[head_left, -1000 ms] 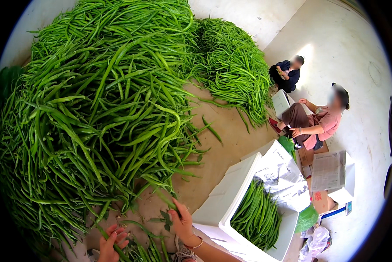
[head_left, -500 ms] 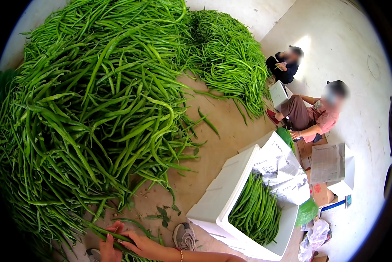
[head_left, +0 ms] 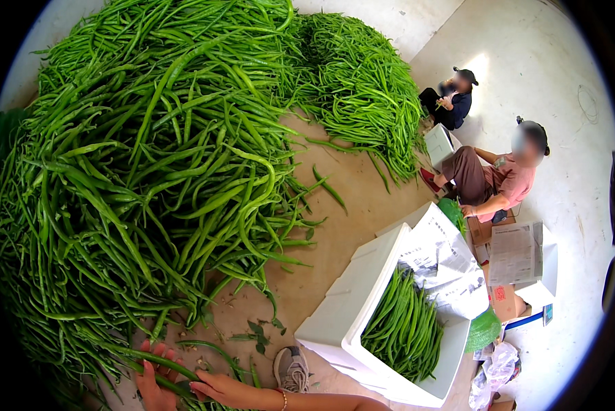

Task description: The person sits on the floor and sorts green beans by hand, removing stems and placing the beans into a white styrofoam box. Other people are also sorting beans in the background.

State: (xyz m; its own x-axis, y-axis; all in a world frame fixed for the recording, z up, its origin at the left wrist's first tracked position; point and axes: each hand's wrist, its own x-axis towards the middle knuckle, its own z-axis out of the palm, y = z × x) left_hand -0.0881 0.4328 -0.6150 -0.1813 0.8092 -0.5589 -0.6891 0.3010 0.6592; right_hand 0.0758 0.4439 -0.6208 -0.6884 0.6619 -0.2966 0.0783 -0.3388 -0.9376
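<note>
At the lower left, my left hand [head_left: 154, 383] has its thumb in front of a few long green chili peppers [head_left: 162, 360] and its fingers behind them. Beside it, my right hand [head_left: 222, 390] is closed around the other end of these peppers, its fingers pointing left. A bracelet circles my right wrist. Just beyond both hands rises a huge pile of green chili peppers [head_left: 150, 192], filling the left side. More peppers lie below my hands at the bottom edge, partly hidden by them.
A white foam box [head_left: 342, 294] lined with newspaper holds neatly laid peppers. My shoe [head_left: 291, 368] rests left of it. Two people sit at the right, one in a pink shirt [head_left: 513, 181], near another foam box [head_left: 548, 264]. Plastic bags [head_left: 497, 366] and a second pepper heap [head_left: 362, 89] are around.
My left hand has shifted left and up, its fingers spreading more behind the peppers. My right hand has moved slightly lower. The person in pink has a bunch of peppers more visible at the hand.
</note>
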